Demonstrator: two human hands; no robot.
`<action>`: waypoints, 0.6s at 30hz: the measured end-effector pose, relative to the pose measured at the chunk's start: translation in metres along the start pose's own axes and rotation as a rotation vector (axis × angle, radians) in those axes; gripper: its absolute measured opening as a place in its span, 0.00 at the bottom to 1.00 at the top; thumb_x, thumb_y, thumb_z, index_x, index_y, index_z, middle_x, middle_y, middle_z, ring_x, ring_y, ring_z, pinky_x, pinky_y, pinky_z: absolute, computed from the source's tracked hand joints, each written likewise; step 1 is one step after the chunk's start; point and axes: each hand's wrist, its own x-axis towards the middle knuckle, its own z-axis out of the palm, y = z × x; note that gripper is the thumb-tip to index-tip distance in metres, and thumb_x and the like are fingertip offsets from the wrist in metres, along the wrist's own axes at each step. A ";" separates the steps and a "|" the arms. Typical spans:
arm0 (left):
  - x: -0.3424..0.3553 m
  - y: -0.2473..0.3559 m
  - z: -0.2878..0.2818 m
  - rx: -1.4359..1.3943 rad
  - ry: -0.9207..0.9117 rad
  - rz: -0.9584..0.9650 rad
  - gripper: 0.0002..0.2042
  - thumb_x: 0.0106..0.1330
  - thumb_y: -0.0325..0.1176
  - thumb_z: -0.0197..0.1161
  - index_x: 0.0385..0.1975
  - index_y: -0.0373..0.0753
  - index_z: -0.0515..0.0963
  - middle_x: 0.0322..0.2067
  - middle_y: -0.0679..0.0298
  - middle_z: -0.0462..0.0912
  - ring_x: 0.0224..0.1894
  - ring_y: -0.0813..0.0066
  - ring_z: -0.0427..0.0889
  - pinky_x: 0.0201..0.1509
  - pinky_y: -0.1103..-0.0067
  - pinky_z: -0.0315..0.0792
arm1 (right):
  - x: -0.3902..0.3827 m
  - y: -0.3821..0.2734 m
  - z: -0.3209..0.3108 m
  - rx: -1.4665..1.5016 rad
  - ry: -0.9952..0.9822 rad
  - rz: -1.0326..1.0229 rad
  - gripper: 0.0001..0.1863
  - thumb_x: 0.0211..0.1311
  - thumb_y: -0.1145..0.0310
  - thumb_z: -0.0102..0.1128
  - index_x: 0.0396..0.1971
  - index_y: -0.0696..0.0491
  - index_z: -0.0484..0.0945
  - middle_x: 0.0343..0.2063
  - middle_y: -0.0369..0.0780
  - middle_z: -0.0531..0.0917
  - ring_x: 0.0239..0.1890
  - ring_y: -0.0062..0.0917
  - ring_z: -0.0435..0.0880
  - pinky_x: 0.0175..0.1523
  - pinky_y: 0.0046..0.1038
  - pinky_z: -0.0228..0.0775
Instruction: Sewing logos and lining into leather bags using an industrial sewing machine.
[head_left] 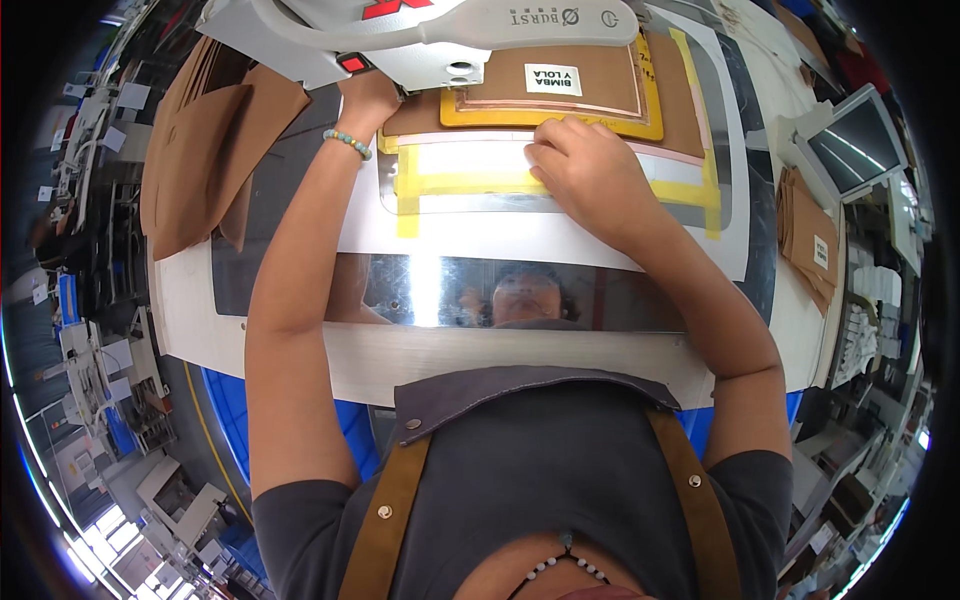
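Observation:
My left hand [368, 98] reaches in under the white machine [430, 65], and its fingers are hidden behind the machine's body. A beaded bracelet circles that wrist. At the near edge of a yellow frame [480, 118] rests my right hand [588, 178], its fingers bent and closed; whatever they may grip is hidden. Inside the frame lies a brown panel [500, 82] bearing a white label [553, 80]. Brown sheet material [682, 90] extends beneath the frame. Below these, yellow tape [460, 184] borders a clear plate on white paper [450, 232].
Folded brown pieces [205, 150] stand at the table's left. More brown labelled pieces [805, 235] lie at the right, near a screen [850, 145]. A shiny dark plate [450, 290] runs along the pale table's near edge [500, 350]. Blue bins [228, 410] sit below.

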 end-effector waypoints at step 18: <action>-0.070 -0.054 -0.127 -0.826 0.317 -0.517 0.13 0.78 0.32 0.65 0.55 0.32 0.83 0.46 0.60 0.92 0.46 0.71 0.90 0.48 0.75 0.81 | 0.016 0.008 -0.008 0.282 0.083 0.108 0.03 0.68 0.77 0.62 0.37 0.60 0.83 0.37 0.43 0.89 0.39 0.36 0.89 0.46 0.33 0.80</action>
